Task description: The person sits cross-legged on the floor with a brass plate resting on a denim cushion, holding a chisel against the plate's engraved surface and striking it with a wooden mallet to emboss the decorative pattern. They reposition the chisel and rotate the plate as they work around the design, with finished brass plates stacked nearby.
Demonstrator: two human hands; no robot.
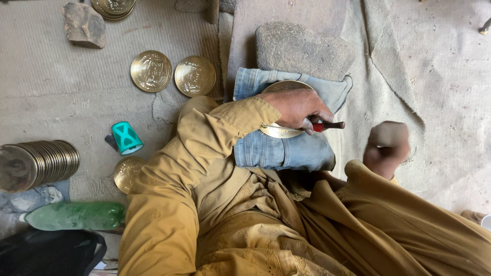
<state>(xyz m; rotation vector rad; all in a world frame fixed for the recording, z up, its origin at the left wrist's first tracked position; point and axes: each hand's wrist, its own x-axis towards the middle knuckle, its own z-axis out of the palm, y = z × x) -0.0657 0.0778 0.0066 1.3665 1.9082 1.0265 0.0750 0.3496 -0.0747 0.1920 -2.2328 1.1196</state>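
My left hand (296,108) pinches a red-handled tool (327,125) against the brass disc (279,132) lying under it on folded denim (286,151), while my right hand (387,145) hangs to the right, fist closed and blurred; I cannot tell what it grips. I judge this disc mid-work: two embossed discs (173,74) lie finished beyond my left forearm, and a stack (41,162) well off to the left looks yet to be done.

No packages, labels, signs or screens in view.
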